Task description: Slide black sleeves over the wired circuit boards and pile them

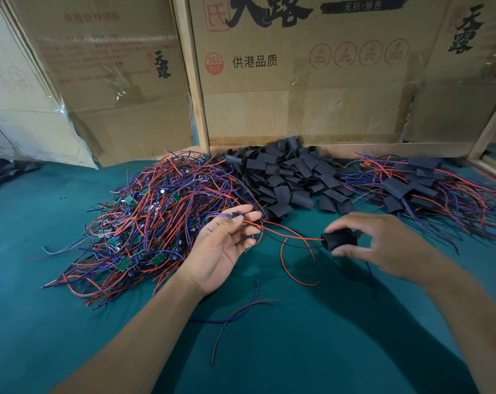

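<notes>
nearest the front edge of the desk, a loose blue-and-dark wire pair lies alone on the green cover, clear of both forearms.

further in, the two hands work well apart. the right hand has fingers and thumb curled around a black sleeve. the sleeve's long axis runs roughly left to right, open mouth pointing left; red and dark wires emerge from that mouth and trail toward the left hand. a blue wire appears to hang below the right hand. whether a board sits inside the sleeve cannot be told.

the left hand is palm-up with fingers relaxed and nearly straight; thin wires cross the fingertips. whether it pinches them cannot be told.

risk, as a judgement: the trailing wires run toward the tangled pile of unsleeved boards at the left centre of the desk. if a lead is snagged there, pulling could drag neighbouring boards out or draw the sleeve off its board. a loose grip on the sleeve could let it slip along the wires.

beyond the hands, the heap of empty sleeves sits at the centre rear. the pile of finished sleeved boards lies at the right rear, wires fanned toward the right edge. cardboard cartons stand along the back edge.
</notes>
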The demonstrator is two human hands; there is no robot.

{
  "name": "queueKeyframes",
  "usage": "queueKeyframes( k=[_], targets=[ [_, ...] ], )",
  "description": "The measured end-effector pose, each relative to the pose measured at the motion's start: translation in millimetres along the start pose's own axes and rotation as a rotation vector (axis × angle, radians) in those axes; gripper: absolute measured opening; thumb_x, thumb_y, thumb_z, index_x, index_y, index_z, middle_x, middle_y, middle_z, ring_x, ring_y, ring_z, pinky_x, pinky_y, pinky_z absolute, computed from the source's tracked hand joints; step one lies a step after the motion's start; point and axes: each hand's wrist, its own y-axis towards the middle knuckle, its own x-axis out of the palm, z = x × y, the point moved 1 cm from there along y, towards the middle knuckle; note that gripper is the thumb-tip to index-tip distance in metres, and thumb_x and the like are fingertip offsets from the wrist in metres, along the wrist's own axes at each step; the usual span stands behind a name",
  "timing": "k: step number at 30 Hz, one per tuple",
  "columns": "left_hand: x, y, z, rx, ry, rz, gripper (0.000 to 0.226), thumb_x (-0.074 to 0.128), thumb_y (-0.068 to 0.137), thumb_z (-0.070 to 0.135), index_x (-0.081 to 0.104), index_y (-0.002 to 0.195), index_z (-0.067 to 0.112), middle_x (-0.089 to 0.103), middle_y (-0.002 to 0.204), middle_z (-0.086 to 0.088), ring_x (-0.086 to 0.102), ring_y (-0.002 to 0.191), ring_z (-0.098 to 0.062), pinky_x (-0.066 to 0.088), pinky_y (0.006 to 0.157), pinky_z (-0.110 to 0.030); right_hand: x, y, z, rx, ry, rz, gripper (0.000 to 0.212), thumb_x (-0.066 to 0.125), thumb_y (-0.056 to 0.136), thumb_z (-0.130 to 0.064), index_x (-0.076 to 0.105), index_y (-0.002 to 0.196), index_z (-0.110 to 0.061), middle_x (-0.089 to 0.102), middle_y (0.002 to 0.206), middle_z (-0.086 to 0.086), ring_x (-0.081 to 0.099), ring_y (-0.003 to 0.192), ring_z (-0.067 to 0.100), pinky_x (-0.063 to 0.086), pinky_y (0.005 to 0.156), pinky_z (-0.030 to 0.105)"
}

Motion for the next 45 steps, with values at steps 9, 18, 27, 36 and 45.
queueKeyframes(
  k=[9,18,27,36,45],
  targets=[
    [-2,1,-1,0.006,0.005,-0.014,0.022,0.056,0.093,0.013,0.068,0.111,0.011,0.071,0.11,-0.011,0.066,0.082,-0.017,0.054,0.071,-0.025,18,4,-13,-0.019,0.021,-0.054,0.032,0.077,0.08,-0.04,0.067,0.11,-0.033,0.062,0.102,-0.026,0.056,0.098,-0.002,0.038,0.084,0.009],
    [-2,1,-7,-0.008,0.071,-0.073,0.023,0.061,0.09,0.01,0.072,0.111,0.006,0.069,0.115,-0.018,0.07,0.089,-0.019,0.057,0.081,-0.025,43,10,-32,0.001,-0.001,0.045,0.038,0.069,0.088,-0.042,0.062,0.12,-0.023,0.057,0.104,-0.013,0.053,0.092,0.008,0.045,0.085,0.026],
    [12,-10,-11,-0.018,0.466,-0.147,0.015,0.072,0.085,0.023,0.077,0.075,0.013,0.069,0.125,-0.007,0.06,0.089,-0.022,0.051,0.081,-0.028,60,11,-53,0.007,-0.173,0.113,0.042,0.062,0.091,-0.047,0.06,0.126,-0.023,0.062,0.114,-0.007,0.054,0.092,0.025,0.032,0.078,0.027],
    [11,-7,-20,-0.025,0.303,-0.127,0.016,0.07,0.086,0.016,0.069,0.096,0.003,0.068,0.089,-0.013,0.064,0.074,-0.019,0.052,0.07,-0.026,58,10,-59,0.03,-0.197,0.123,0.043,0.06,0.093,-0.048,0.058,0.128,-0.024,0.06,0.115,-0.005,0.057,0.092,0.028,0.041,0.079,0.034],
    [9,-5,-22,0.009,0.318,-0.089,0.02,0.074,0.079,0.005,0.061,0.093,0.001,0.064,0.078,-0.013,0.064,0.072,-0.02,0.053,0.072,-0.026,56,8,-63,-0.004,-0.232,0.128,0.041,0.063,0.092,-0.045,0.063,0.123,-0.019,0.063,0.107,-0.001,0.06,0.083,0.03,0.045,0.07,0.037]
  ],
)
